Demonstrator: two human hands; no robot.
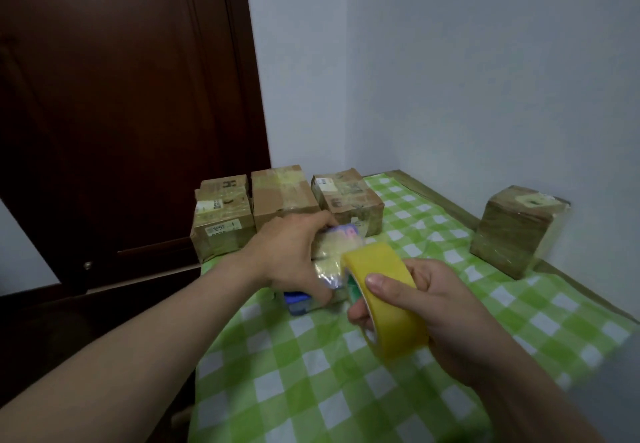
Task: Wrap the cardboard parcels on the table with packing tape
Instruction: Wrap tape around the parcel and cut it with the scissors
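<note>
Tape roll [388,307], yellow, is in the right hand [446,307]: thumb laid across the outer band, fingers curled round the rim from underneath, so a proper grip. Right up against the roll on its left, the left hand [291,255] is clamped on a small parcel [334,252], fingers wrapped over the top and thumb down the near side. That parcel's pretty blurry, but it looks shiny with tape, has some blue and pink print showing, and seems to be resting on the green checked tablecloth [311,373]. Can't tell if a strip of tape actually runs from the roll to it. Beyond the roll, three cardboard parcels [280,196] sit in a row, packed close together, all with tape and labels on them. Well off to the right of the roll, a lone parcel [516,231] stands near the pale wall [450,61]. Beyond the roll and to its left there's a dark brown door [121,96].
</note>
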